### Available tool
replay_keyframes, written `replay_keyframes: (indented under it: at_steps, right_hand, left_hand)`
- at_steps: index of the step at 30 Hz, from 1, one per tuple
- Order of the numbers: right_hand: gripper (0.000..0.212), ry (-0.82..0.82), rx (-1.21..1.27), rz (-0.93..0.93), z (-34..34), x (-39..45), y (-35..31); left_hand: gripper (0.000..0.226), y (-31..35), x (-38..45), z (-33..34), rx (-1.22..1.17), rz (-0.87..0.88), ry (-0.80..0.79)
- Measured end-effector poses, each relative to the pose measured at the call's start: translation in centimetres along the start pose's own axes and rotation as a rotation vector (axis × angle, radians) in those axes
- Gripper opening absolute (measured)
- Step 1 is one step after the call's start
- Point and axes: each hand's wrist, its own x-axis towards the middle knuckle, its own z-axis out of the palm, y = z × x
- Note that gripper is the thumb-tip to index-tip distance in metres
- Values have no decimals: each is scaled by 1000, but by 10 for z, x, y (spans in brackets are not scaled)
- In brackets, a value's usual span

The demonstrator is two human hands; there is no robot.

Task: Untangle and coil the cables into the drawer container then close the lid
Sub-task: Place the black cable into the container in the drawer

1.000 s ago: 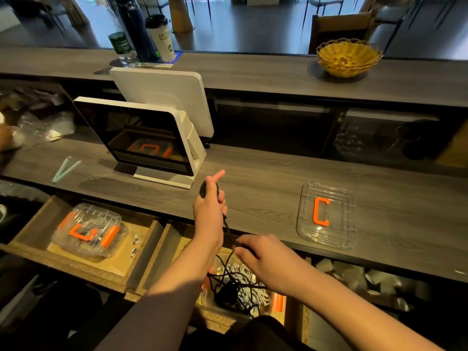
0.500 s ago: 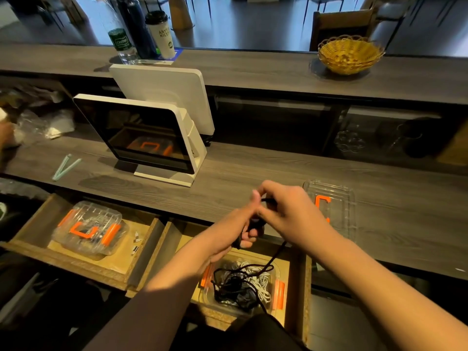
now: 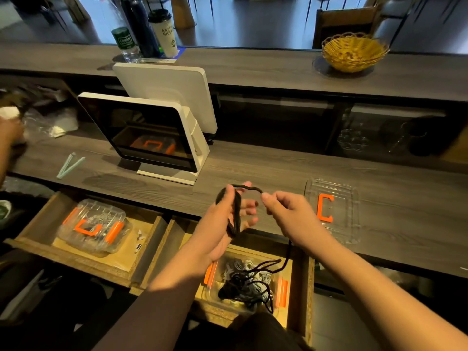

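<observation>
At centre frame the left hand (image 3: 228, 219) has several loops of a black cable (image 3: 236, 211) wound round its palm; its fingers are straight and spread behind the coil, the thumb lying against it. The right hand (image 3: 291, 214) makes a pinching grip on the same cable just right of the coil, thumb and forefinger pressed on the strand. From there the cable drops to the clear container (image 3: 243, 285) with orange latches in the open drawer (image 3: 301, 295) at lower centre, where black and white cables lie tangled. Its clear lid (image 3: 334, 211), with one orange clip, lies on the worktop (image 3: 278, 171) at right. A second, lidded container (image 3: 93, 229) sits in the left drawer. Two screens make up the white point-of-sale terminal (image 3: 152, 133). At upper left stand one paper cup (image 3: 163, 34), its print too blurred to read, one green-capped bottle (image 3: 125, 44) and one dark flask (image 3: 140, 24); at upper right, one wicker basket (image 3: 354, 51).
</observation>
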Motion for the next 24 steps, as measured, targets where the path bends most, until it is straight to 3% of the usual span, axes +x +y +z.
replay_keyframes:
  at_steps: [6,12,17,21,24]
  right_hand:
    - [39,-176,-24,51,20,-13,19]
    - [39,-338,-235,118,40,-31,24]
    - [39,-395,-381,46,48,-39,9]
    - [35,-380,-461,-67,38,-37,-6]
    - [24,-278,-525,-159,26,-33,-12]
  left_hand:
    - [47,9,5,-10,-578,119,206]
    - [49,10,16,-18,-641,135,362]
    - [48,3,24,-14,-302,188,420]
    - [41,-6,23,-7,273,259,405]
    - [39,-15,25,-4,695,211,261]
